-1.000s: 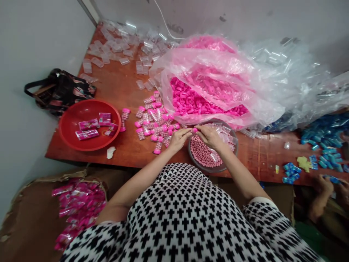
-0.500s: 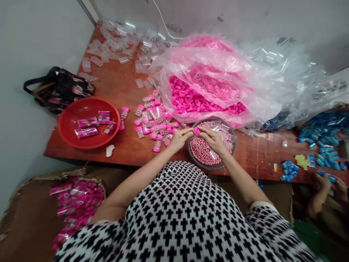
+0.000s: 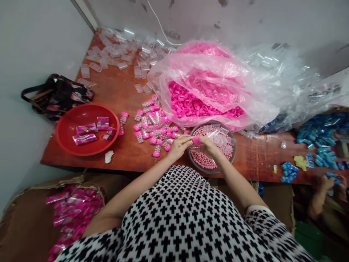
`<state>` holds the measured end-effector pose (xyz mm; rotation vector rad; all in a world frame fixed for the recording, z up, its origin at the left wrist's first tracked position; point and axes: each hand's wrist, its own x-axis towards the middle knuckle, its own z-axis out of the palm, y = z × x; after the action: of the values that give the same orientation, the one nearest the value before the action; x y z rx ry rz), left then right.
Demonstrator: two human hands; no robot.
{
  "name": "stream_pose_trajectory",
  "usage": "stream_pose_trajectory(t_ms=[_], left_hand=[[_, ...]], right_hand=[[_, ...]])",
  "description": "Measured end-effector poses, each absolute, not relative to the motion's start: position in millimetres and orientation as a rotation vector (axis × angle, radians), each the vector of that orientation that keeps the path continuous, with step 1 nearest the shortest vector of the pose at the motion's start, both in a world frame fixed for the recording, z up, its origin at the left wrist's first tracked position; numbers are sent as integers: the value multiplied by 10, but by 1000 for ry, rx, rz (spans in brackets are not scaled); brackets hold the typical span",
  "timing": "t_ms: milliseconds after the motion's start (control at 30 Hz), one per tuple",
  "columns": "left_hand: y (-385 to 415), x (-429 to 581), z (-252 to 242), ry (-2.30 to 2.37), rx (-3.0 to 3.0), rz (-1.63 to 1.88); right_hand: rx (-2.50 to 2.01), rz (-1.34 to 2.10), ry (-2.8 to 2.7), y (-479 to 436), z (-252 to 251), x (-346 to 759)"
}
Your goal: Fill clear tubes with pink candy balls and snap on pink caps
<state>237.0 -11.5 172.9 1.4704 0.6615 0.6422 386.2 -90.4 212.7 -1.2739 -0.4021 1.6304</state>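
Over the left side of a grey bowl (image 3: 193, 163), my two hands meet at a bright pink cap (image 3: 196, 140). My right hand (image 3: 209, 149) is closed on it, thumb and fingers pinching. My left hand (image 3: 180, 147) has its fingertips closed at the cap's left end. Whether a clear container sits under the cap is hidden by my fingers. Pink beads (image 3: 203, 160) fill the bowl, with several clear plastic containers (image 3: 218, 135) lying on top. Left of my hands lies a heap of bead-filled containers with pink caps (image 3: 158, 127).
Behind the bowl, a plastic bag of pink caps (image 3: 191, 102) lies open. Clear containers (image 3: 109, 54) cover the table's back left. A red basin (image 3: 65, 142) holds pink packets; a handbag (image 3: 65, 94) stands behind it. At right, another person's hands (image 3: 325, 183) hold blue items near blue packets (image 3: 289, 171).
My hands stay together on the pink cap and have shifted slightly down in view. The whole scene also sits a little lower, as the camera has tilted.
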Motion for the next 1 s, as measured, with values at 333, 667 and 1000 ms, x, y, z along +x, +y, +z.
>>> stream_pose_trajectory(t_ms=[333, 667, 1000], left_hand=[[-117, 2257, 1613, 733, 1553, 575], [397, 2015, 1724, 937, 1729, 758], [-125, 2282, 1574, 849, 1770, 517]], right_hand=[[-1131, 1546, -2, -812, 1816, 3433], [-2055, 866, -1034, -896, 1891, 4047], [-2626, 392, -1254, -1160, 1471, 4455]])
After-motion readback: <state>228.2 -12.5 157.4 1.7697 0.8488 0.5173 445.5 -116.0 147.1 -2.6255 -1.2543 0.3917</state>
